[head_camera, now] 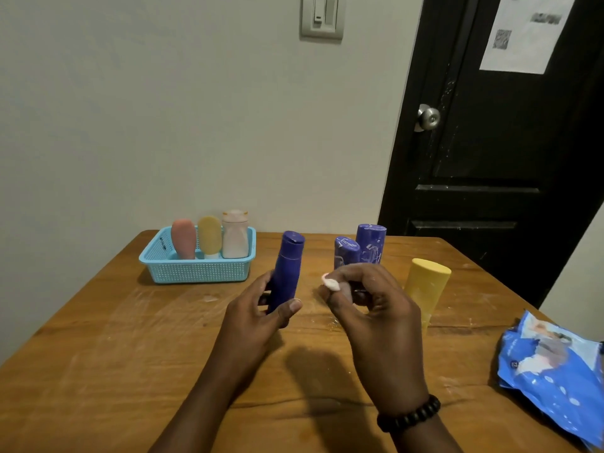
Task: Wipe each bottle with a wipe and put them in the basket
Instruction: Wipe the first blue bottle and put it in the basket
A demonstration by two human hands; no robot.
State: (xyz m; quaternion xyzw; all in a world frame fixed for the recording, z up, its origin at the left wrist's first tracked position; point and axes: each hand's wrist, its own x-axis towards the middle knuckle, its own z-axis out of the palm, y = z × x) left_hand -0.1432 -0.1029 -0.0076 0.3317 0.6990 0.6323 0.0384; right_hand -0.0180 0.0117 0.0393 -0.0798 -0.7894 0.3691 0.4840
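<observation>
Purple plastic flip-cap bottle [287, 273] upright above the wooden table [130, 354] — gripped by left hand [258, 308]; small crumpled white wipe [331, 284] pinched in right hand [369, 308]; blue mesh basket [196, 268] beyond, left.
</observation>
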